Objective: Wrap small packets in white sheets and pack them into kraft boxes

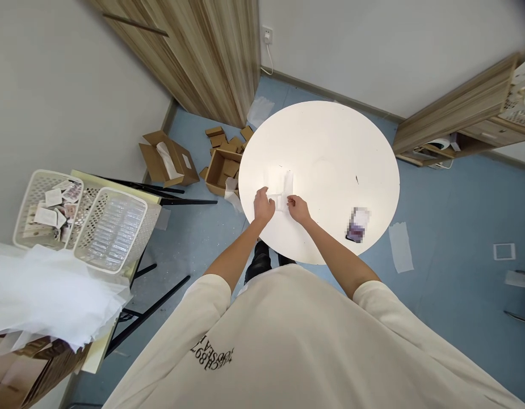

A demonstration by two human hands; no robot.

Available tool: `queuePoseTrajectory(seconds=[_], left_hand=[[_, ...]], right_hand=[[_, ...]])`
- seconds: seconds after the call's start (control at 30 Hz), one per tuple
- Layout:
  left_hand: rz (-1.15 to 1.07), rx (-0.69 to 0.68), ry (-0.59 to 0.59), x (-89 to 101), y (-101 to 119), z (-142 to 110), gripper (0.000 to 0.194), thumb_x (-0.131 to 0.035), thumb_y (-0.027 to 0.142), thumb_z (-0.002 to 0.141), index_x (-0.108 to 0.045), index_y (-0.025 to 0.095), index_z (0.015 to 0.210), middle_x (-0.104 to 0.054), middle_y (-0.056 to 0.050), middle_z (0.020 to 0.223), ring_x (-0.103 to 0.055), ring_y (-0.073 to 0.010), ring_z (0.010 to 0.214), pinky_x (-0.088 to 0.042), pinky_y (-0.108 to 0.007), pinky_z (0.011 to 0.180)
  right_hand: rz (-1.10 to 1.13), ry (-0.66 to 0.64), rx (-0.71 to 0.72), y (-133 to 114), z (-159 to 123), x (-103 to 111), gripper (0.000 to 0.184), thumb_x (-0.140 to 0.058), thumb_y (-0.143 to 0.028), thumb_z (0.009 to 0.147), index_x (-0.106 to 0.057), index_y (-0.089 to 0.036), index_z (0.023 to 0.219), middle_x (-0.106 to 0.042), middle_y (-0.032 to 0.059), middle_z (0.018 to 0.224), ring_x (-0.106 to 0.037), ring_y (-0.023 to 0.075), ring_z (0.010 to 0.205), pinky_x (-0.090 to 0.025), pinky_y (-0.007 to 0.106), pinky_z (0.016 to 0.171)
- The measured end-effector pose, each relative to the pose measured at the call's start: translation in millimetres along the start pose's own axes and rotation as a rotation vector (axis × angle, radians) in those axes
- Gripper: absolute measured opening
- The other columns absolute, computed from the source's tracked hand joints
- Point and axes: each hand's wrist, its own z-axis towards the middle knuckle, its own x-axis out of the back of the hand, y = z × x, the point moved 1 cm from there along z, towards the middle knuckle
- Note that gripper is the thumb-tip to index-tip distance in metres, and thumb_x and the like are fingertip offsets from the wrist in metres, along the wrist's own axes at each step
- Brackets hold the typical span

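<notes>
A thin, whitish, see-through sheet (pixel 288 183) lies on the white round table (pixel 330 142) near its left front edge, and its exact kind is hard to make out against the white top. My left hand (pixel 264 207) rests at the sheet's left side, thumb and forefinger apart and the fingers bent. On the other side, my right hand (pixel 298 209) has its fingertips pinched together at the sheet's right edge. A small clear piece (pixel 280 202) shows faintly between both hands.
A blurred-out phone-like object (pixel 357 225) lies at the table's right. Left stand white baskets, one with clear packs (pixel 117 230), one with cards (pixel 53 210), beside a stack of white sheets (pixel 45 295). Cardboard boxes (pixel 171 159) and white scraps (pixel 400 247) lie on the blue floor.
</notes>
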Motion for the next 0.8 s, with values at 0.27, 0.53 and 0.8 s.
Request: queuePoseTrajectory(seconds=[0.27, 0.53, 0.8], left_hand=[[-0.066, 0.456, -0.161, 3.1, -27.7, -3.1, 0.038, -0.065, 0.042, 0.091, -0.054, 0.023, 0.122, -0.073, -0.011, 0.115, -0.071, -0.0253, 0.107, -0.054, -0.036, 0.082], [-0.088, 0.321, -0.162, -2.0, -8.7, 3.2, 0.013, -0.063, 0.029, 0.089, -0.066, 0.023, 0.101, -0.073, -0.005, 0.101, -0.071, -0.0229, 0.096, -0.054, -0.037, 0.082], [-0.096, 0.019, -0.165, -22.0, 15.0, -6.9, 0.010, -0.057, 0.020, 0.094, -0.066, 0.022, 0.097, -0.067, -0.009, 0.118, -0.066, -0.0216, 0.109, -0.055, -0.038, 0.096]], right_hand=[[-0.223, -0.051, 0.069, -5.4, 2.9, -5.2, 0.045, -0.047, -0.008, 0.085, -0.066, -0.016, 0.124, -0.061, 0.0145, 0.119, -0.063, 0.0239, 0.102, -0.052, 0.043, 0.103], [-0.236, -0.098, 0.068, -4.8, -0.5, -7.4, 0.051, -0.049, -0.009, 0.086, -0.060, -0.013, 0.135, -0.056, 0.0178, 0.131, -0.064, 0.0247, 0.107, -0.053, 0.043, 0.104], [-0.232, -0.096, 0.043, -3.4, 6.5, 1.4, 0.040, -0.048, -0.012, 0.090, -0.066, -0.019, 0.125, -0.063, 0.0142, 0.127, -0.062, 0.0256, 0.114, -0.052, 0.044, 0.103]])
